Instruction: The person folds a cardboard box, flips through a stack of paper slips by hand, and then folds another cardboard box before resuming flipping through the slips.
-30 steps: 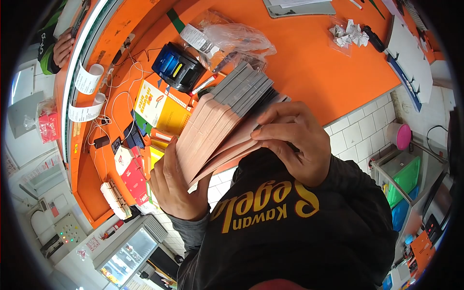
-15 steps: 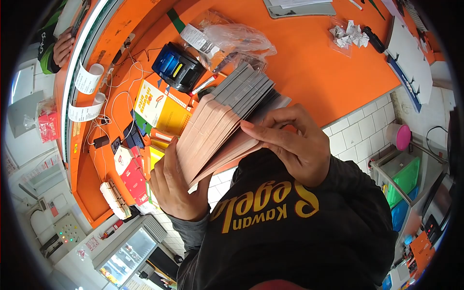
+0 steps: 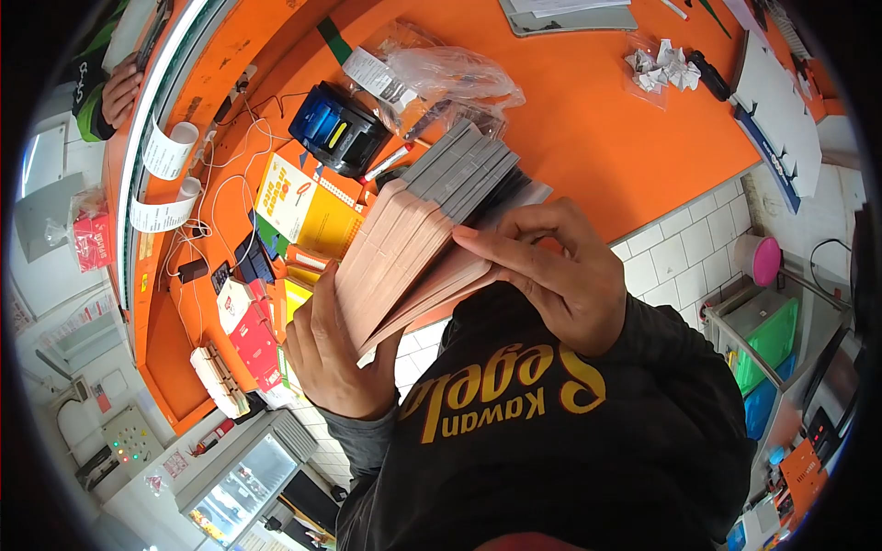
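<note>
A thick stack of folded cardboard pieces (image 3: 395, 253), pinkish brown at the near end and grey at the far end, is held up in front of my chest. My left hand (image 3: 335, 354) wraps the stack's near lower end, thumb on one side and fingers on the other. On the right side, my right hand (image 3: 560, 275) has its index fingertip on the stack's edge, with the thumb and other fingers curled at the lower pieces. Those lower pieces fan slightly apart from the main block. The stack's underside is hidden.
Behind the stack, the orange counter (image 3: 606, 129) holds a blue-and-black receipt printer (image 3: 340, 129), clear plastic bags (image 3: 459, 78), a red-capped marker (image 3: 386, 163) and a yellow printed booklet (image 3: 312, 207). Red boxes (image 3: 254, 340) stand at left. Another person's hand (image 3: 119, 92) shows beyond the glass.
My right index fingertip has shifted slightly left along the stack's edge, and the pieces beside it have moved a little. The left hand keeps its hold.
</note>
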`<state>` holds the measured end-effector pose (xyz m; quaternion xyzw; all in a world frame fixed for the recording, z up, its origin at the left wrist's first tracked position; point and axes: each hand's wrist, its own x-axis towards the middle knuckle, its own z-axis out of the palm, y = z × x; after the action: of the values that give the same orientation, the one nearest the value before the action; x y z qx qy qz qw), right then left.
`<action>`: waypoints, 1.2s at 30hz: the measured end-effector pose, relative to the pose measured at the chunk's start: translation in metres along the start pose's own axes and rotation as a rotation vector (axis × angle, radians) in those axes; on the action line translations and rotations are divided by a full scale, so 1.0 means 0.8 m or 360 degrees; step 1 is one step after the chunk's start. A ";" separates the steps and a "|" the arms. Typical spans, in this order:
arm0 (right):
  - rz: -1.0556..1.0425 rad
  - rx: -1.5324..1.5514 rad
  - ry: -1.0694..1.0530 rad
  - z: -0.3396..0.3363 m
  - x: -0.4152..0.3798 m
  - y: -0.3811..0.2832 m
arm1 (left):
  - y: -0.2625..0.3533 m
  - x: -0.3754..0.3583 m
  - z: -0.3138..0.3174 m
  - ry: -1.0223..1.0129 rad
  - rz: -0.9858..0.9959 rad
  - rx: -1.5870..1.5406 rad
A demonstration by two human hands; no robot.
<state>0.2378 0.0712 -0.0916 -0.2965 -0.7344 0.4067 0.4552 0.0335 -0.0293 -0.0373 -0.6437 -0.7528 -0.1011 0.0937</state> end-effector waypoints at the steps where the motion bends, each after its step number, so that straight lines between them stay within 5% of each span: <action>1: 0.0000 0.0000 0.0000 0.000 0.000 -0.001 | 0.000 0.000 0.000 0.0001 0.0000 0.0000; 36: 0.0044 -0.0032 -0.0015 -0.004 0.005 -0.006 | -0.006 0.002 0.007 0.0116 0.0119 0.0002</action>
<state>0.2384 0.0731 -0.0846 -0.3093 -0.7366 0.4068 0.4431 0.0283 -0.0270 -0.0421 -0.6671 -0.7244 -0.1205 0.1252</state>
